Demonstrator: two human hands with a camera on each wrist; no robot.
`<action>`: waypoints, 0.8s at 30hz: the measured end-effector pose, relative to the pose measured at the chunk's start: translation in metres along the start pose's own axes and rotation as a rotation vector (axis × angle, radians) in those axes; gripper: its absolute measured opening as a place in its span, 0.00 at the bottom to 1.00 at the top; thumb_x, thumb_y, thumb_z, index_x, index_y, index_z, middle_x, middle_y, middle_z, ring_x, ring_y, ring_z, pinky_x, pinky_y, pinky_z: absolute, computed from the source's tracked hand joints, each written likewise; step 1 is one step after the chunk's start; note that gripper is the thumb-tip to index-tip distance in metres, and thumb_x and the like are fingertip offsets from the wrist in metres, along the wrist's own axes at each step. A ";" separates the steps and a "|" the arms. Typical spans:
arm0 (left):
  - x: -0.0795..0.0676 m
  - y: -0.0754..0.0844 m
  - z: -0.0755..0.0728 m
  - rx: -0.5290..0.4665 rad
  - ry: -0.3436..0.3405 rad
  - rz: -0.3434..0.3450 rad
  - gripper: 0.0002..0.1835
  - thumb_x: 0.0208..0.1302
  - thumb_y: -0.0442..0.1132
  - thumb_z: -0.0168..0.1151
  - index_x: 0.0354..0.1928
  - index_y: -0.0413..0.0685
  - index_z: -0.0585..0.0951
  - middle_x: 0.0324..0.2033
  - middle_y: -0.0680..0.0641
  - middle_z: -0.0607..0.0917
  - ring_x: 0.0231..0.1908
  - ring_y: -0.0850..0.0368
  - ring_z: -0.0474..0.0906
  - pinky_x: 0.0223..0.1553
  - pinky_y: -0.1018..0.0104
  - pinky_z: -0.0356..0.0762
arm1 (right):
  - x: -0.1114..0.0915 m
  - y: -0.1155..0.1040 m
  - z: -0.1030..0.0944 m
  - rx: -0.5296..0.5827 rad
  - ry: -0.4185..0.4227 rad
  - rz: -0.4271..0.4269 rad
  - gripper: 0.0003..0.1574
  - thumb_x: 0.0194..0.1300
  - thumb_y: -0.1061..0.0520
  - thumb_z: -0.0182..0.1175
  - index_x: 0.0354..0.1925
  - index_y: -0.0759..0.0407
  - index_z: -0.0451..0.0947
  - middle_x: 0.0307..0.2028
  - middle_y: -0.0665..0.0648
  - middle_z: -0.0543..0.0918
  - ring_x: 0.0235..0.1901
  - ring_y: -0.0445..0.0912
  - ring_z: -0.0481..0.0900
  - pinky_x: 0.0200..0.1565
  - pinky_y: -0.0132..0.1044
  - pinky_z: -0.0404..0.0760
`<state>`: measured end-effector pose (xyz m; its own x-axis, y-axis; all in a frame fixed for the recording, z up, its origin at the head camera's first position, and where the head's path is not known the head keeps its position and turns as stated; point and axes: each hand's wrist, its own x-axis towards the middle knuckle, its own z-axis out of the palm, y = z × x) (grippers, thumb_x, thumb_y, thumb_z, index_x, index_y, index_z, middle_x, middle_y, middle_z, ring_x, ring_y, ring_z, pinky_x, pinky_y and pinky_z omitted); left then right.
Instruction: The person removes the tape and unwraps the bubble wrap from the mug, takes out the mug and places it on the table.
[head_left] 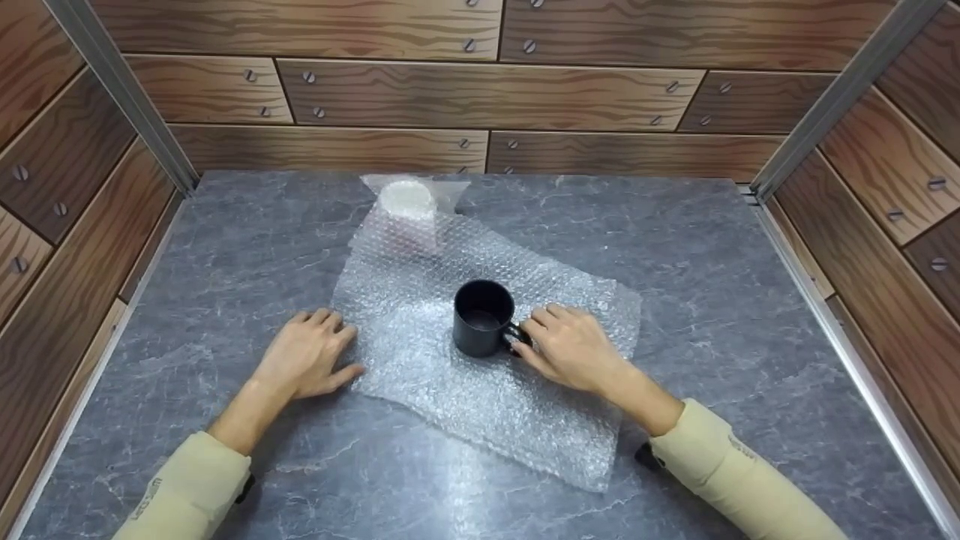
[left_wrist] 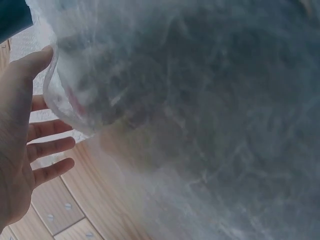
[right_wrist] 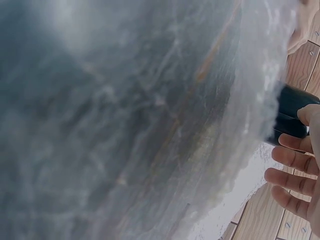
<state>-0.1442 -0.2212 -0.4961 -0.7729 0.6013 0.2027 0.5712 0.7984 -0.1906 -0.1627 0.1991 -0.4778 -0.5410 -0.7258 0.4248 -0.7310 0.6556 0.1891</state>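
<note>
A black mug (head_left: 480, 322) stands upright on a sheet of bubble wrap (head_left: 525, 420), its handle toward the right. My right hand (head_left: 574, 345) pinches that handle between thumb and fingers; the right wrist view shows the thumb lying against the dark mug (right_wrist: 295, 102). At the sheet's left edge my left hand (head_left: 304, 356) rests on the table, thumb and fingers spread. Its fingers (left_wrist: 52, 145) look fairly straight in the left wrist view, with the thumb tip right at the wrap's edge. The mug's inside looks bare and dark.
Behind the mug sits a bubble-wrapped bundle (head_left: 407, 199) with a round white top and a reddish side, at the sheet's far end. The grey marbled table (head_left: 247, 247) is bordered by wood-patterned walls (head_left: 480, 94) and metal posts (head_left: 127, 90).
</note>
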 end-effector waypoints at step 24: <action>0.010 0.019 -0.015 -0.099 -0.001 -0.076 0.34 0.64 0.66 0.66 0.55 0.43 0.84 0.52 0.37 0.88 0.55 0.38 0.84 0.57 0.42 0.84 | 0.000 0.000 -0.001 -0.001 -0.009 -0.003 0.17 0.72 0.42 0.63 0.40 0.53 0.84 0.34 0.53 0.88 0.32 0.48 0.84 0.31 0.38 0.85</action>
<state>-0.1365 -0.1995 -0.4835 -0.8150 0.5393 0.2120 0.5357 0.8407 -0.0791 -0.1622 0.1988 -0.4774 -0.5424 -0.7299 0.4160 -0.7322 0.6535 0.1918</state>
